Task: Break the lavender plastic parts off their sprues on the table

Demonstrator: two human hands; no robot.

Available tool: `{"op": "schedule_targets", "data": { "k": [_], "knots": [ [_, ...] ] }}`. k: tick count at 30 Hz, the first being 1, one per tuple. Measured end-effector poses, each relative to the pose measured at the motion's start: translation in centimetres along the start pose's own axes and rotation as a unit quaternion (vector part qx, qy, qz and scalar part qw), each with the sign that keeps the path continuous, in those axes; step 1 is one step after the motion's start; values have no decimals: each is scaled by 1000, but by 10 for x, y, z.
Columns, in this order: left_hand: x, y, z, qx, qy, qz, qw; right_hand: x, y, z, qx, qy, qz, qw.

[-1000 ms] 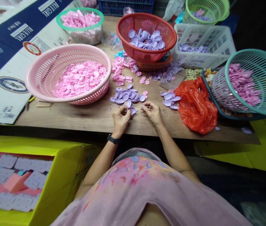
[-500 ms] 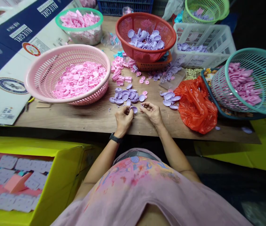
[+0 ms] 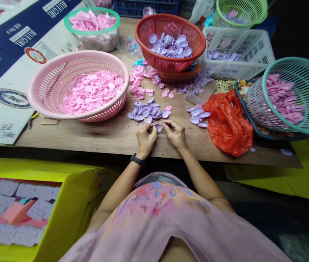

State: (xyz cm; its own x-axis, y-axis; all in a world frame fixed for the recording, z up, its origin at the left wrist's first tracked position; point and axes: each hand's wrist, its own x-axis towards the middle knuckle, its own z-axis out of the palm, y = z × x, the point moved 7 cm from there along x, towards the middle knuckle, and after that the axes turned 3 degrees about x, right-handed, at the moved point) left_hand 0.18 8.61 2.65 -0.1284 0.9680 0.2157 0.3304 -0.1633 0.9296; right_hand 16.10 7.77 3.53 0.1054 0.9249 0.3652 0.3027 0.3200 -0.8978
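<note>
Between the fingertips of my left hand point(image 3: 145, 140) is a small purple oval plastic piece point(image 3: 157, 127), shaped like a shallow dish. My right hand point(image 3: 175, 135) is pinched close against the piece's right side; whatever its fingertips hold is too small to make out. Just beyond both hands lies a pile of similar purple oval pieces point(image 3: 146, 110). A smaller group of purple pieces point(image 3: 198, 115) rests to the right of my right hand, beside a red plastic bag point(image 3: 229, 125).
A pink basket point(image 3: 38, 105) of pink parts stands left. Behind are a red basket point(image 3: 170, 65) of purple pieces, a green-rimmed basket point(image 3: 113, 27) and a white crate point(image 3: 225, 69). A teal basket point(image 3: 255, 105) leans at right. Loose pink pieces point(image 3: 140, 92) lie mid-table.
My left hand has shifted slightly right with the purple oval piece, and my right hand has moved slightly left. The gap between the piece and the right fingertips has narrowed.
</note>
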Motion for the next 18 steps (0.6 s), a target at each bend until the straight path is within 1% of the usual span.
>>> {"op": "schedule_targets", "data": {
  "k": [2,4,7,10,13,18],
  "knots": [
    [0,2,-1,19,12,10,1000,-1,2,4,44,-3,18,999],
    [-1,4,-1,37,20,24,999,-3,2,5,56,3,18,998],
    [-2,4,2,62,18,42,997,-4,-7,2,-16,17,-18,1000],
    [-5,3,5,92,15,58,994,-4,-15,1,-77,14,-50,996],
    [-6,2,7,119,19,71,990,-3,-16,3,-81,2,-57,995],
    [-6,2,7,126,23,76,989,-3,-18,5,-74,-4,-67,995]
  ]
}}
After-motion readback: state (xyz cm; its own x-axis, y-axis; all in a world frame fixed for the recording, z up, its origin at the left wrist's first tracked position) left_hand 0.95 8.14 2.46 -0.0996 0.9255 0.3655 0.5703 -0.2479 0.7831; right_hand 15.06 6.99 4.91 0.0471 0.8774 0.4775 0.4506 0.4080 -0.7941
